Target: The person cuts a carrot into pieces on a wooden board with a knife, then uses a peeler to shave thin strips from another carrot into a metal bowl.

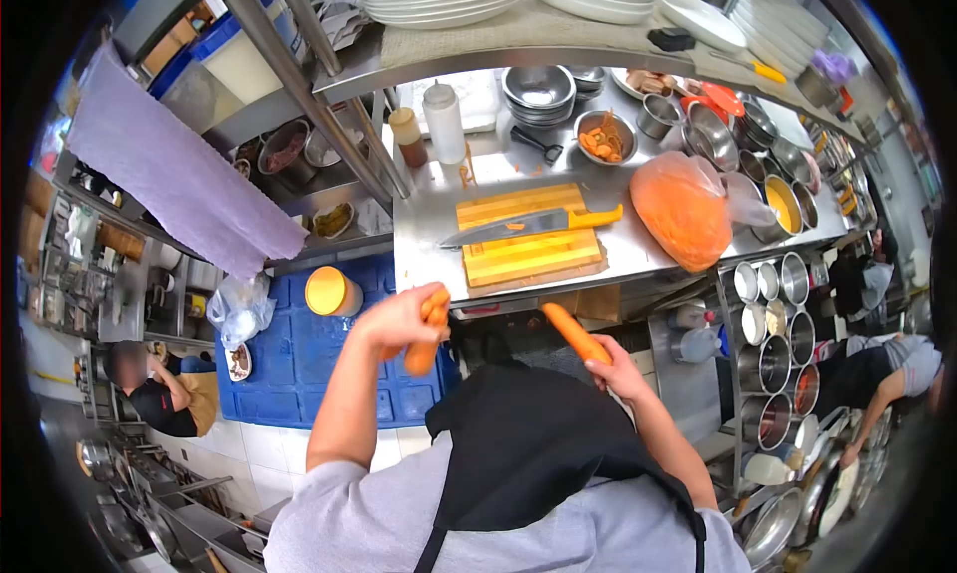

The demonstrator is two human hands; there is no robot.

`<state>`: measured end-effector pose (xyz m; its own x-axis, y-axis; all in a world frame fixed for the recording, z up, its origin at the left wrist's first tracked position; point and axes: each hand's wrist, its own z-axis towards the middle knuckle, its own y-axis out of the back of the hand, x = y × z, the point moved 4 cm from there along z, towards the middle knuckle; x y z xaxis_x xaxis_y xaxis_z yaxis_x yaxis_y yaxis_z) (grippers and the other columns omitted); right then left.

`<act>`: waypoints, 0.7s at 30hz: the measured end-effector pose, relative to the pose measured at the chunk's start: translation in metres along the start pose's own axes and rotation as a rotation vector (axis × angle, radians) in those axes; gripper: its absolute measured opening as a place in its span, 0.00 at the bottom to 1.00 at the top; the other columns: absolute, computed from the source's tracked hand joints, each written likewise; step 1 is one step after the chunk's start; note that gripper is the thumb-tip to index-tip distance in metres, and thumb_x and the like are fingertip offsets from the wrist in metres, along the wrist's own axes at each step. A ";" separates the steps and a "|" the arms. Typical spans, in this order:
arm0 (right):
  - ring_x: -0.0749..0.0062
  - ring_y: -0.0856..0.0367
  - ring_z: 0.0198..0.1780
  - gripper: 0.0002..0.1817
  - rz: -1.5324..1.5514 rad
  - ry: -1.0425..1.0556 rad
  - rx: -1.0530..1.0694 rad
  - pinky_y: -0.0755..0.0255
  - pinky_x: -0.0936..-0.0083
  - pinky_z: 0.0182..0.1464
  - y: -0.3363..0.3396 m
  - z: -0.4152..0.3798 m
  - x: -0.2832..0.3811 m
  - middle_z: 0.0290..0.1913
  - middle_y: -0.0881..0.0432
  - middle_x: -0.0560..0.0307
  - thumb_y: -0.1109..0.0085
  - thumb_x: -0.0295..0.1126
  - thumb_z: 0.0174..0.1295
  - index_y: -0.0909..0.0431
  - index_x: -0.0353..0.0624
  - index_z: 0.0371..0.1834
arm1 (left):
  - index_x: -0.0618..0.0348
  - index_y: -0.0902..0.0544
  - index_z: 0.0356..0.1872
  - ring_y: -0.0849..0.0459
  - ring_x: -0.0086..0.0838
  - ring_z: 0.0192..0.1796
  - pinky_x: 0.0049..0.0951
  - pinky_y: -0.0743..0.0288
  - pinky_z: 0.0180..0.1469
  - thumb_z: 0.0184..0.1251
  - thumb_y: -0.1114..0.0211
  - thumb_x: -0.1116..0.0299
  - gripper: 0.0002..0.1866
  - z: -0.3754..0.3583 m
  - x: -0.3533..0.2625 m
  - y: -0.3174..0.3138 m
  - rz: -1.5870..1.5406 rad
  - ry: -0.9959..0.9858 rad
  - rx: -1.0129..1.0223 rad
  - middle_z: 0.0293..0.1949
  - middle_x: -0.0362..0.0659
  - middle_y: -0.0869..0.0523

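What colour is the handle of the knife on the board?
Yellow; the handle shows in the head view.

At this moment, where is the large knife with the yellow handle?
In the head view, just above centre, the knife lies across the striped yellow cutting board, handle pointing right toward the orange-filled plastic bag.

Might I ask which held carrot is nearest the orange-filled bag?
The carrot in the right hand; the others are in the left hand, farther from the bag.
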<state>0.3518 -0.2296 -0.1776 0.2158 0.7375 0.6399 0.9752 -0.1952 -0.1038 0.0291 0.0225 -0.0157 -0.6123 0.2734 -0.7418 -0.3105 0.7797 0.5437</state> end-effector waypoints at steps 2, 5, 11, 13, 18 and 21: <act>0.54 0.20 0.61 0.33 -0.632 0.549 0.066 0.27 0.61 0.65 -0.004 -0.026 0.033 0.55 0.18 0.47 0.32 0.36 0.64 0.30 0.47 0.73 | 0.58 0.21 0.51 0.16 0.40 0.44 0.36 0.23 0.52 0.49 0.25 0.62 0.26 0.012 -0.024 -0.011 -0.015 -0.155 -0.043 0.40 0.49 0.15; 0.48 0.21 0.62 0.33 -0.943 0.728 0.172 0.27 0.60 0.65 -0.054 0.046 0.147 0.53 0.18 0.45 0.30 0.35 0.61 0.28 0.47 0.71 | 0.58 0.22 0.50 0.15 0.44 0.42 0.40 0.22 0.47 0.49 0.27 0.63 0.26 0.123 -0.029 0.097 0.166 -0.297 -0.111 0.39 0.49 0.14; 0.47 0.22 0.62 0.34 -1.186 0.689 0.042 0.27 0.58 0.65 -0.096 0.111 0.221 0.60 0.21 0.47 0.31 0.35 0.61 0.29 0.54 0.73 | 0.54 0.21 0.52 0.12 0.46 0.47 0.45 0.20 0.46 0.49 0.26 0.58 0.27 0.320 -0.002 0.086 0.539 -0.333 -0.091 0.41 0.49 0.10; 0.48 0.22 0.62 0.34 -1.231 0.690 0.042 0.27 0.58 0.64 -0.105 0.130 0.244 0.60 0.22 0.47 0.31 0.35 0.61 0.29 0.54 0.73 | 0.50 0.20 0.54 0.12 0.44 0.50 0.47 0.20 0.50 0.49 0.24 0.56 0.28 0.357 0.013 0.077 0.683 -0.213 -0.123 0.44 0.46 0.10; 0.49 0.24 0.64 0.33 -1.317 0.768 0.101 0.26 0.56 0.63 -0.122 0.186 0.274 0.62 0.24 0.50 0.31 0.33 0.61 0.29 0.53 0.71 | 0.44 0.22 0.60 0.16 0.44 0.59 0.45 0.21 0.58 0.56 0.26 0.58 0.29 0.381 0.047 0.060 0.689 -0.066 -0.292 0.55 0.46 0.13; 0.47 0.25 0.65 0.32 -1.320 0.817 0.202 0.27 0.57 0.65 -0.116 0.222 0.273 0.63 0.24 0.49 0.31 0.33 0.60 0.29 0.53 0.70 | 0.50 0.27 0.68 0.20 0.47 0.64 0.50 0.29 0.66 0.56 0.25 0.61 0.36 0.341 0.034 0.075 0.536 -0.358 -0.609 0.60 0.48 0.17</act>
<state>0.3088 0.1379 -0.1594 -0.7825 -0.2402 0.5745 0.4508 0.4179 0.7888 0.2328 0.2827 -0.1341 -0.5540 0.7553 -0.3501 -0.4431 0.0885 0.8921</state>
